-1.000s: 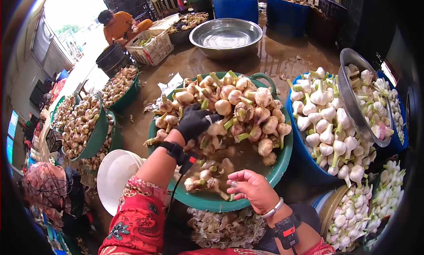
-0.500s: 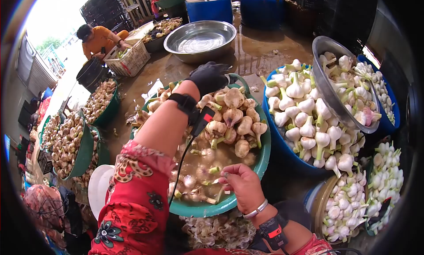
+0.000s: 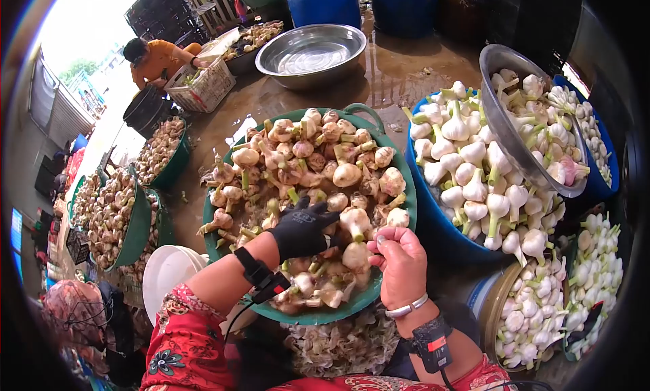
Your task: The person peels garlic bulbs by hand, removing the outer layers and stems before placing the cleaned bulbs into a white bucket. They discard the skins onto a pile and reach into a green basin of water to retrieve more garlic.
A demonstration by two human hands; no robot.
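Observation:
My left hand [image 3: 302, 230], in a black glove, reaches palm down over the garlic bulbs [image 3: 315, 162] heaped in a green tub [image 3: 410, 188]. Its fingers are apart, and the tips rest among the bulbs. Just right of them lies a pale garlic bulb [image 3: 355, 223] with a cut green stem. My bare right hand [image 3: 401, 269] is over the tub's near right rim, its thumb and fingers pinched together. Whatever is between them is too small or hidden to name. Soil-stained bulbs and brown water show in the tub.
On the right stand a blue barrel [image 3: 433, 218] of white garlic and a tilted steel basin [image 3: 489, 86] of bulbs. A wide steel basin [image 3: 311, 76] sits on the wet floor ahead. A person in orange [image 3: 159, 59] works beside a white crate [image 3: 202, 90]. Peeled skins [image 3: 342, 343] lie below the tub.
My left hand has come back from the tub's far rim to its middle. Garlic bulbs now cover much of the near part, where brown water showed. My right hand remains pinched near the rim.

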